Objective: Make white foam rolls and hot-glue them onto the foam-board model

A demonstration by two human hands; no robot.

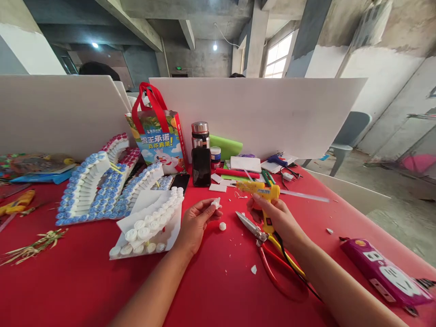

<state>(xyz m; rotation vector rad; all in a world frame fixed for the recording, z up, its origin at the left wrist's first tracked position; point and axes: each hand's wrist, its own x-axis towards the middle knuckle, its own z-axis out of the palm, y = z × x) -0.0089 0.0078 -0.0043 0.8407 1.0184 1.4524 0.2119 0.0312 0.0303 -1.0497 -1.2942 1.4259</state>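
My left hand [201, 215] pinches a small white rosette [216, 203] between thumb and fingertips. In my right hand [274, 213] is a yellow hot glue gun [263, 192], its nozzle pointing left toward the rosette, a little apart from it. A clear glue stick [304, 195] sticks out of its back. One loose white rosette [222, 226] lies on the red table [204, 290] below my left fingers. Left of that hand stands a white board piece [153, 204] edged with rows of white rosettes. Scissors [254, 229] with red and yellow handles lie open under my right hand.
Blue and red rosette-covered pieces [98, 190] fill the left side, near a gift bag [158, 141]. A thermos [200, 131] stands behind a black phone [201, 167]. A purple power strip [384, 272] lies at right; white boards [259, 118] wall off the back.
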